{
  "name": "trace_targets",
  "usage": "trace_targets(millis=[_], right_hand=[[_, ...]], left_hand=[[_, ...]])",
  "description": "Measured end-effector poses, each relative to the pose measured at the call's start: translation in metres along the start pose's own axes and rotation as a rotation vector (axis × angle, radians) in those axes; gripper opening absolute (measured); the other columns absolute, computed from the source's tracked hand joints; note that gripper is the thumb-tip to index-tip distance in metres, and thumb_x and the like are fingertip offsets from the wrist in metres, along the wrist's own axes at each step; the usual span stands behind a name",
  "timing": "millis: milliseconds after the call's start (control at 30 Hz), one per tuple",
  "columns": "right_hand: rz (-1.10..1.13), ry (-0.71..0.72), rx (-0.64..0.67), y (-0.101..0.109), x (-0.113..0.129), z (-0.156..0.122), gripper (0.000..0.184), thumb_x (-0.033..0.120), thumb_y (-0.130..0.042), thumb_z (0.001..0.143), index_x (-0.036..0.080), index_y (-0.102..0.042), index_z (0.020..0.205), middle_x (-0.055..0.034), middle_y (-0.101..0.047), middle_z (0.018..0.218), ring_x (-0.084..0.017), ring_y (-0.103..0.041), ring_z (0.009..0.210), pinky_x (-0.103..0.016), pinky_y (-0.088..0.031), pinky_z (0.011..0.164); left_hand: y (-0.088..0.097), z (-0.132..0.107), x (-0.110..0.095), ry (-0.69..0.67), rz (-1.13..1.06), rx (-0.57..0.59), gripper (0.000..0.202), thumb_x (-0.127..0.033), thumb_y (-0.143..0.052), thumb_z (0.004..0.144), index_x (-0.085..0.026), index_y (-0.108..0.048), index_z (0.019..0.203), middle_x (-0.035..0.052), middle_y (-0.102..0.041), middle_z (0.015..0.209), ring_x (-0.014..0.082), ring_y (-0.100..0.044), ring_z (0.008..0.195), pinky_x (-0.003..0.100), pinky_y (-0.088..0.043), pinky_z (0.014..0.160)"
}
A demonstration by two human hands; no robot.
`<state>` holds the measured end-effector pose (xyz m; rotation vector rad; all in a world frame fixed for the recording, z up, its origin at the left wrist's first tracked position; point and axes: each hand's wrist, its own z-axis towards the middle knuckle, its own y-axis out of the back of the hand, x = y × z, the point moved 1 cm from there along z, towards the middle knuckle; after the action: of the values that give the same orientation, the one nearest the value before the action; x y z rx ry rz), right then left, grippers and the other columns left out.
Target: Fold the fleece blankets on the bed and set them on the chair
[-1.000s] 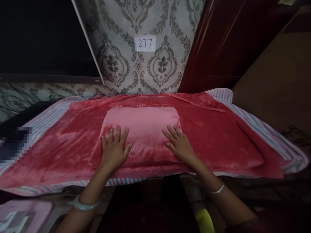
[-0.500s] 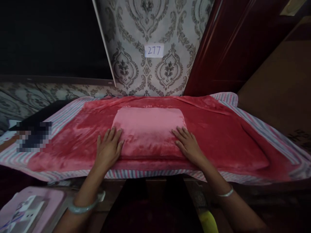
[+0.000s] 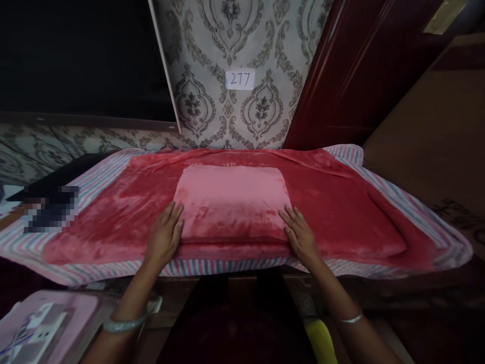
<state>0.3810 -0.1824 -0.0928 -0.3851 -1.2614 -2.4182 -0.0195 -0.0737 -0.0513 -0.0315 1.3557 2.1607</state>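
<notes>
A folded pink plush cloth [image 3: 231, 199] lies as a neat rectangle in the middle of a larger red plush blanket [image 3: 341, 212]. My left hand [image 3: 163, 237] rests flat against the fold's near left corner, fingers stretched out and together. My right hand [image 3: 301, 235] lies flat at the near right corner, fingers spread a little. Neither hand grips anything. Each wrist wears a bangle.
A striped sheet [image 3: 409, 202] shows under the red blanket along its edges. Patterned wallpaper with a paper label "277" [image 3: 240, 79] stands behind. A dark red door [image 3: 352, 76] is at the right. A pink box [image 3: 41, 323] sits at the lower left, a yellow object [image 3: 320, 341] below.
Both hands have slid outward and toward me, from the top of the folded cloth to its near corners. The view has shifted slightly.
</notes>
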Motion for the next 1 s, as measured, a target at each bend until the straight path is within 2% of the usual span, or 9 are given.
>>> trace_targets(millis=[100,167,267,367,467,567,767,867,1000], right_hand=[[-0.089,-0.015,-0.045,0.011,0.017,0.0,0.048,0.04,-0.031,0.104,0.027,-0.056,0.143,-0.0066,-0.051,0.152,-0.027,-0.024,0.152,-0.057,-0.028,0.119],[-0.133,0.019,-0.02,0.013,0.036,0.006,0.048,0.037,-0.031,0.104,0.029,-0.052,0.146,-0.0053,-0.046,0.155,-0.027,-0.023,0.152,-0.058,-0.025,0.119],[-0.159,0.12,0.078,0.006,0.064,0.016,0.048,0.035,-0.036,0.103,0.03,-0.049,0.149,-0.0047,-0.04,0.16,-0.028,-0.023,0.152,-0.057,-0.022,0.121],[-0.183,0.16,0.157,-0.009,0.076,0.014,0.048,0.034,-0.04,0.102,0.031,-0.047,0.15,-0.005,-0.038,0.16,-0.027,-0.026,0.151,-0.058,-0.021,0.121],[-0.207,0.168,0.154,-0.018,0.074,0.003,0.049,0.033,-0.043,0.102,0.031,-0.045,0.151,-0.0047,-0.036,0.161,-0.026,-0.025,0.151,-0.056,-0.022,0.121],[-0.188,0.19,0.112,-0.014,0.073,-0.006,0.047,0.032,-0.043,0.102,0.028,-0.047,0.149,-0.0051,-0.037,0.161,-0.025,-0.025,0.152,-0.053,-0.024,0.121],[-0.13,0.16,0.033,0.002,0.083,0.008,0.046,0.03,-0.042,0.102,0.029,-0.05,0.147,-0.0064,-0.052,0.15,-0.026,-0.036,0.147,-0.057,-0.023,0.121],[-0.159,0.177,0.067,-0.005,0.082,0.011,0.044,0.033,-0.046,0.101,0.028,-0.055,0.143,-0.0083,-0.052,0.15,-0.03,-0.036,0.146,-0.061,-0.025,0.119],[-0.185,0.219,0.025,-0.022,0.073,0.002,0.041,0.033,-0.05,0.099,0.03,-0.057,0.14,-0.0074,-0.059,0.142,-0.028,-0.043,0.14,-0.057,-0.028,0.119]], left_hand=[[0.014,0.001,-0.02,0.019,0.128,-0.053,0.053,-0.039,-0.03,0.1,-0.016,-0.06,0.137,0.0161,-0.055,0.147,0.0341,-0.039,0.145,0.059,-0.03,0.117],[0.016,0.003,-0.045,-0.063,0.148,-0.055,0.049,-0.034,-0.033,0.1,-0.018,-0.058,0.139,0.0136,-0.055,0.148,0.0324,-0.039,0.145,0.058,-0.029,0.118],[0.0,0.002,-0.09,-0.316,0.116,-0.004,0.049,-0.029,-0.039,0.099,-0.02,-0.053,0.144,0.0119,-0.049,0.153,0.0284,-0.037,0.147,0.053,-0.025,0.121],[-0.029,-0.01,-0.123,-0.49,0.101,0.077,0.054,-0.029,-0.05,0.095,-0.024,-0.048,0.148,0.0101,-0.042,0.158,0.0301,-0.032,0.149,0.057,-0.019,0.123],[-0.05,-0.026,-0.132,-0.487,0.114,0.082,0.063,-0.03,-0.058,0.091,-0.026,-0.043,0.152,0.0101,-0.037,0.161,0.0345,-0.028,0.151,0.061,-0.015,0.122],[-0.051,-0.03,-0.128,-0.458,0.098,0.086,0.061,-0.028,-0.058,0.091,-0.027,-0.045,0.151,0.01,-0.038,0.161,0.035,-0.029,0.15,0.062,-0.018,0.121],[-0.018,0.015,-0.138,-0.523,-0.122,0.274,0.045,-0.028,-0.035,0.102,-0.022,-0.055,0.143,0.0095,-0.059,0.145,0.0231,-0.052,0.136,0.048,-0.038,0.116],[-0.013,0.045,-0.157,-0.683,-0.222,0.489,0.051,-0.036,-0.036,0.103,-0.023,-0.04,0.153,0.0072,-0.048,0.155,0.0179,-0.042,0.144,0.042,-0.036,0.118],[-0.034,0.075,-0.17,-0.917,-0.209,0.698,0.062,-0.048,-0.045,0.1,-0.026,-0.032,0.156,0.0059,-0.039,0.16,0.0222,-0.028,0.151,0.05,-0.021,0.124]])
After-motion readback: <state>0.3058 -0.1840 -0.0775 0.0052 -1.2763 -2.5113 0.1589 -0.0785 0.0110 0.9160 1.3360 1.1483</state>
